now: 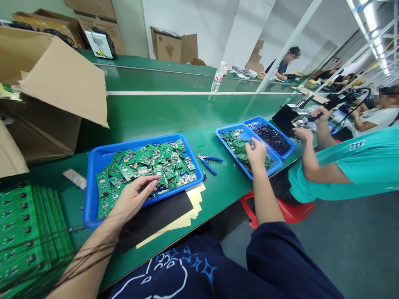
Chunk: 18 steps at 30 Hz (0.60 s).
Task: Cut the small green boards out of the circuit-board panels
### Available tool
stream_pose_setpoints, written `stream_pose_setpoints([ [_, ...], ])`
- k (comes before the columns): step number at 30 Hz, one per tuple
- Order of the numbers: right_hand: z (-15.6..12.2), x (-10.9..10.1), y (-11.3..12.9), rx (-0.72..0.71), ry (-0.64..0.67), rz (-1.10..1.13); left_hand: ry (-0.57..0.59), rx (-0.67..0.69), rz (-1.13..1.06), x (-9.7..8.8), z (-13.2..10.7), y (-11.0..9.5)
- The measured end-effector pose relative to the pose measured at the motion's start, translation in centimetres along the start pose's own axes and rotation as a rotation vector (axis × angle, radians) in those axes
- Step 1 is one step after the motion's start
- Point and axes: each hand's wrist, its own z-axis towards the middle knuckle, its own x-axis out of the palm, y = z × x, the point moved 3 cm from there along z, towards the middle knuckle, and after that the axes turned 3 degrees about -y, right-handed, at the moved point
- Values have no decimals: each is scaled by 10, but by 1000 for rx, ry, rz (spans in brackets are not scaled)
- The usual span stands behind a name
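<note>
My left hand point(135, 197) reaches over the near rim of a large blue tray point(86, 207) heaped with small green circuit boards point(146, 155). Its thumb and fingertips come together just above the boards; whether a board is between them I cannot make out. My right hand point(258, 154) hovers over a smaller blue tray point(227, 128), also holding green circuit boards point(234, 143). The thumb and index finger of that hand are apart, with nothing visible between them. Blue-handled cutters point(209, 162) lie opened on the table between the two trays.
Stacked green board panels point(28, 232) and a cardboard box point(59, 79) stand at left. Beyond the right tray sits another blue tray of small black parts point(271, 137). A co-worker in a teal shirt point(352, 166) sits close at right. A water bottle point(218, 78) stands behind.
</note>
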Motion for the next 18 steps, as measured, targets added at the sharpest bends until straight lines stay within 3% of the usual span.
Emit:
stream_pose_setpoints([
  [2, -34, 10, 14, 85, 172, 358, -9, 35, 41, 0, -1, 0],
  [3, -56, 18, 21, 140, 349, 500, -12, 57, 63, -1, -1, -1],
  [5, -95, 30, 34, 167, 505, 553, -18, 95, 108, -1, -2, -3],
  [8, -132, 45, 46, 207, 595, 576, -13, 146, 172, -4, -5, -12],
  [14, -133, 61, 51, 197, 679, 489, 143, 283, 397, -15, -40, -33],
  [18, -129, 57, 49, 84, 704, 380, 184, 215, 559, -20, -85, -16],
])
